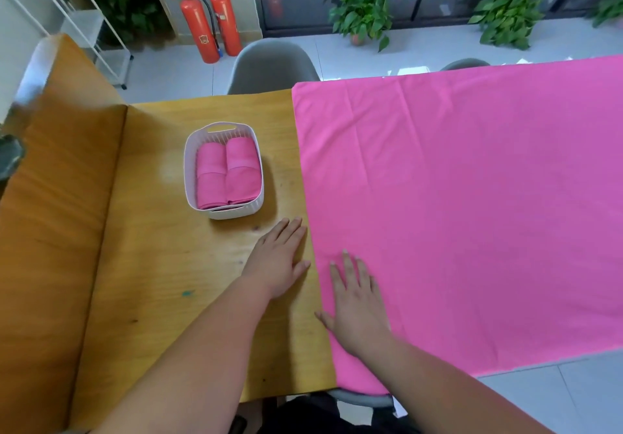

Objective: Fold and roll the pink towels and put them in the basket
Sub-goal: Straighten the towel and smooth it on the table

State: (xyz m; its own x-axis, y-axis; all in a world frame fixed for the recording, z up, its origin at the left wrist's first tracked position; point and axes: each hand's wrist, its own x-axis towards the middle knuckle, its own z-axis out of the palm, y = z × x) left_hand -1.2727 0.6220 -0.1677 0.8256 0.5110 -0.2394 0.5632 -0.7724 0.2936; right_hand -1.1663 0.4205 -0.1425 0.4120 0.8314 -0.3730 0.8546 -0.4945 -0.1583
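Left to fold: one large pink towel [472,214], spread flat on the surface [188,265] directly right of the basket [187,170]. Already inside the basket: two rolled towels [210,177], side by side, filling nearly the whole floor of it.

Left hand [278,258]: open, palm down on bare wood just in front of the basket and a little to its right, fingertips at the towel's left edge (touching it or only beside it, hard to tell). Right hand [357,309]: open as well, fingers spread, flat on the cloth further right of the basket and nearer the body. Nothing gripped by either.

Probably the smoothing stage, ahead of the first fold. To do it well:

- Sweep both palms away from the basket, pushing out the faint creases running across the cloth.
- Pin the edge nearest the basket with one flat hand while stroking with the other, to stop the sheet sliding.
- Pinch the two corners on the basket side and carry them across together, matching corner to corner.
- Fold down to a strip no wider than the rolls in the basket.
- Roll tight and even, given how little room remains beside those two.
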